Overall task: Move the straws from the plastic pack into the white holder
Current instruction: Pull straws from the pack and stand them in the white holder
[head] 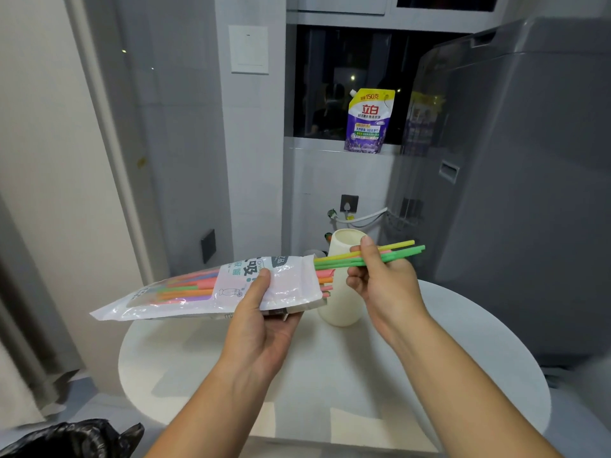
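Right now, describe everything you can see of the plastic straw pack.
The plastic pack is a clear, glossy pouch with a white printed panel bearing dark and teal lettering. It is held almost level above the white table, its open mouth turned right toward the white holder. The left hand grips it near the mouth, thumb on top, fingers beneath. Pink, orange, green and purple straws show through it; the right hand pinches a few green and yellow ones partly drawn out.
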The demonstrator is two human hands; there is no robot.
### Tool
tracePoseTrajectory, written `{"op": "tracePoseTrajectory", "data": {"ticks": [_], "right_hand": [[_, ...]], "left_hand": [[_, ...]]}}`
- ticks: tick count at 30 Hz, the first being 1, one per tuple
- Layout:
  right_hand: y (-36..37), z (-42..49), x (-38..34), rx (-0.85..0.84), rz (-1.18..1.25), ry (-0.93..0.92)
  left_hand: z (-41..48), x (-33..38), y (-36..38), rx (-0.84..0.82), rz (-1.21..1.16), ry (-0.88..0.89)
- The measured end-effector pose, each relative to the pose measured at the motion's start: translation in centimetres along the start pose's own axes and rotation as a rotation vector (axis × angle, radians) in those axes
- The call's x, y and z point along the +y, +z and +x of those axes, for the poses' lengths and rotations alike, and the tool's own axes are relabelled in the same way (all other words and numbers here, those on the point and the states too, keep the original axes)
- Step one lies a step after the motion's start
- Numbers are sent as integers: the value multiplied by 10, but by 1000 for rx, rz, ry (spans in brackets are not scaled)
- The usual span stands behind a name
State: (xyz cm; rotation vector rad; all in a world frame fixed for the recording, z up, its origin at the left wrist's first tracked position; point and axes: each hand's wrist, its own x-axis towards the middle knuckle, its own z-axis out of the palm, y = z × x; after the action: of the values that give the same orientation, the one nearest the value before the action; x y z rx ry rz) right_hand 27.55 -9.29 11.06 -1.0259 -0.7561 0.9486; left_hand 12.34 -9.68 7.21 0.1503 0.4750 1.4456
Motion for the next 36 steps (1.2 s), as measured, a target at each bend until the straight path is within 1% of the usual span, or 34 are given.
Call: {"op": "tracePoseTrajectory", "data": {"ticks": [5,8,19,24,30,33,36], "right_hand": [[-8,14,-23,-6,-119,-100],[-16,24,-36,-21,-191,-131],[-47,54,-97,24,-357,-240],[-53,67,-113,108,-380,-298],[-51,82,-120,194,-464,-371],[-50,87,-121,231,-535,-387],[-53,91,-124,266,-547,-396]], "left_hand": [[11,4,-5,-1,-71,-8],[20,4,-8,9,-82,-10],[36,-1,-13,9,-120,-32],[37,-3,-10,43,-120,-19],[33,-10,-7,41,-88,-26],[33,-12,-7,41,-67,-25],[33,-14,-7,44,-56,-23]]}}
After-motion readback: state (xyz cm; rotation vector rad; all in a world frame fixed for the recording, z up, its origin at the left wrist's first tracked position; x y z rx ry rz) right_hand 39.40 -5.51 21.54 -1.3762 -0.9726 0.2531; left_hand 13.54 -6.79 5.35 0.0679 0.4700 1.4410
